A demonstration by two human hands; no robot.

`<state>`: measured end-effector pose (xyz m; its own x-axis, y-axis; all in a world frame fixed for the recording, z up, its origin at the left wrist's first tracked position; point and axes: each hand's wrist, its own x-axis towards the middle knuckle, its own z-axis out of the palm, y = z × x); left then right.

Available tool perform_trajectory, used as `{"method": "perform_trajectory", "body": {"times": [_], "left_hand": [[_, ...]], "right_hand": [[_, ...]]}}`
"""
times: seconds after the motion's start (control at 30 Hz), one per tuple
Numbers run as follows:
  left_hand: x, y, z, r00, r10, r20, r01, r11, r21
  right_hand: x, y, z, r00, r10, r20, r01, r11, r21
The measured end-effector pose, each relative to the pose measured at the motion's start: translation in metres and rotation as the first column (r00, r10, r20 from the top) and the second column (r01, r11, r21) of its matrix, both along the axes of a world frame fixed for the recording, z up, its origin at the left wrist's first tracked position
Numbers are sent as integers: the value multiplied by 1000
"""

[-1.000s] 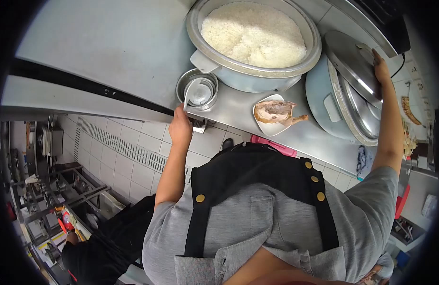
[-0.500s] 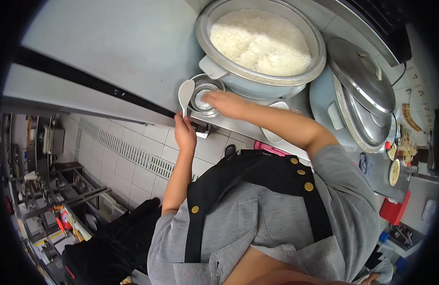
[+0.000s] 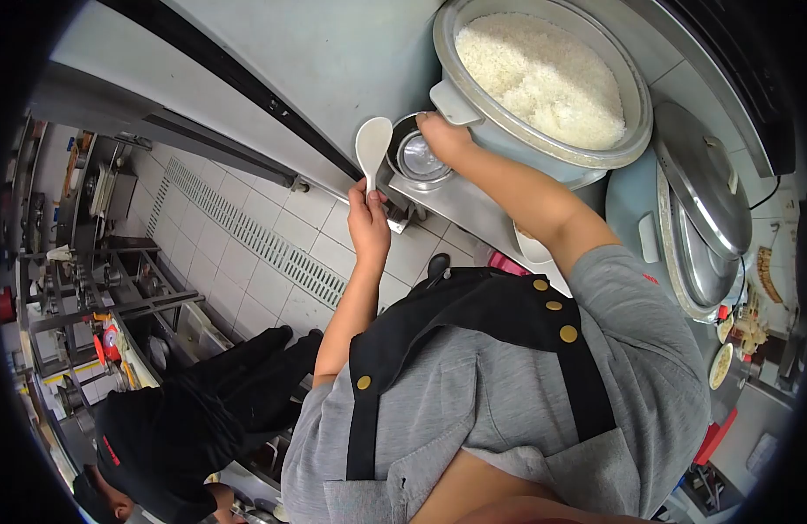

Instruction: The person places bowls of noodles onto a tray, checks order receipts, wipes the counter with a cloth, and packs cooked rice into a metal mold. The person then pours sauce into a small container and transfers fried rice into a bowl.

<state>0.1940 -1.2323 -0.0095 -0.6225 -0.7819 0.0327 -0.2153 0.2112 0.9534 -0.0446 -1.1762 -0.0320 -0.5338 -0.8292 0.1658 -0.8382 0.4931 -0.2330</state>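
In my left hand (image 3: 368, 212) is the handle of a white rice paddle (image 3: 374, 144), its blade pointing up and away from me. Beside the paddle stands a round metal pot (image 3: 423, 159) on the steel counter, its shiny bottom showing. My right hand (image 3: 443, 138) is at the far right rim of this pot, with most of its fingers hidden; I cannot tell if they grip the rim. Just beyond that hand sits a large rice cooker (image 3: 473, 122), uncovered and holding plenty of white cooked rice (image 3: 543, 79).
To the right is a second cooker (image 3: 635, 210) with a metal lid (image 3: 696, 175) propped on it. A white container (image 3: 534, 249) lies partly under my right forearm. On the left, a person in black (image 3: 176, 428) bends over near metal racks. A drain grate (image 3: 246, 231) crosses the tiled floor.
My view has shifted, so the cookers appear farther right. My right hand has moved from over the pot to its far right rim. The rice paddle stays in my left hand.
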Motion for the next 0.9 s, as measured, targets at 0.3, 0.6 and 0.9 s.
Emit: {"method": "perform_trajectory", "body": {"times": [0.3, 0.6, 0.9], "left_hand": [[-7, 8, 3, 992, -67, -107, 79, 991, 105], [3, -2, 4, 981, -53, -185, 39, 996, -80], [0, -4, 22, 988, -101, -117, 111, 990, 84]], "right_hand": [[24, 22, 57, 986, 37, 163, -32, 999, -31], [38, 47, 67, 930, 353, 105, -303, 894, -330], [60, 69, 40, 925, 180, -333, -329, 819, -470]]}}
